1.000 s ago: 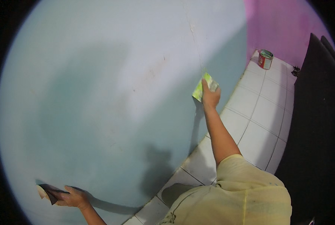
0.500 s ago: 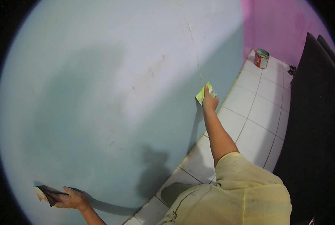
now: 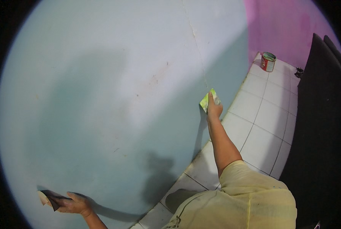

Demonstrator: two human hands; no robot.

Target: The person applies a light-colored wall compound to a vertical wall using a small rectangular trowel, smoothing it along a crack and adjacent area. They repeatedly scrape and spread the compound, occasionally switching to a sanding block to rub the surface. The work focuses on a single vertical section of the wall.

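My right hand (image 3: 214, 108) grips a square green-and-white pad or card (image 3: 205, 100) against the pale blue wall (image 3: 94, 95), just below the lower end of a thin vertical crack (image 3: 194, 38). My left hand (image 3: 75, 204) is at the lower left, against the same wall, holding a curled sheet (image 3: 48, 199), dark on one face and tan on the other, like sandpaper.
A red can (image 3: 268, 63) with greenish contents stands on the white tiled floor (image 3: 250, 99) near the pink wall (image 3: 281, 26). A small dark object (image 3: 298, 72) lies beside it. A large black panel or padded surface (image 3: 323, 145) runs along the right.
My right hand has moved down the wall with the pad, below the crack's visible end. My left hand has barely moved.
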